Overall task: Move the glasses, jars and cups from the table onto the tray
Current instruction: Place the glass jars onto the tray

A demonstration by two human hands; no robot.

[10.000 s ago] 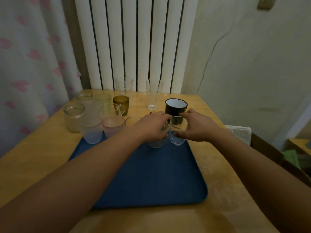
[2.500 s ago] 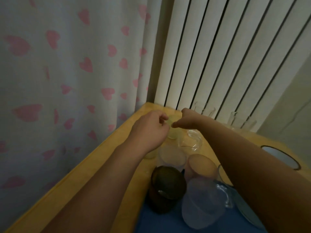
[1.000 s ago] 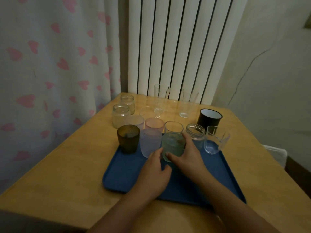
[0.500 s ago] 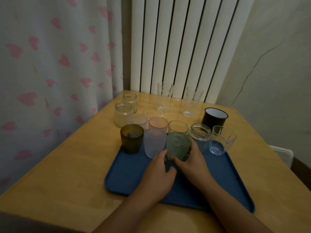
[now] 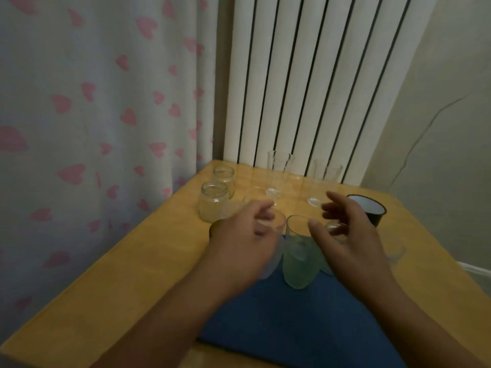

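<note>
A greenish frosted glass stands upright on the blue tray. My left hand hovers just left of it and my right hand just right of it, both with fingers apart and holding nothing. Other tray glasses are mostly hidden behind my hands. On the bare table stand two small clear jars, two tall clear glasses and a black cup with a white inside.
The wooden table sits in a corner, with a heart-patterned curtain on the left, a white radiator behind and a cracked wall on the right.
Both hands have let go of the greenish glass, which now stands on the tray, and have lifted and moved forward with fingers spread. The camera has moved closer.
</note>
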